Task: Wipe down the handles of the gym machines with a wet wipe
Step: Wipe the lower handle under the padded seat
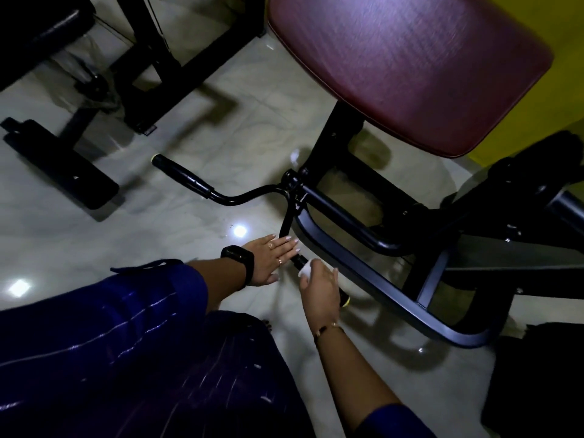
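A black curved handlebar hangs low in front of the machine, with one grip at the far left and one near me. My right hand curls round the near grip with a white wet wipe wrapped between palm and grip. The grip's yellow end cap pokes out below that hand. My left hand lies flat with straight fingers, its fingertips touching the bar just above the near grip.
A maroon padded seat stands over the black machine frame to the right. Another black machine base sits on the pale glossy floor at the left. My dark blue garment fills the lower left.
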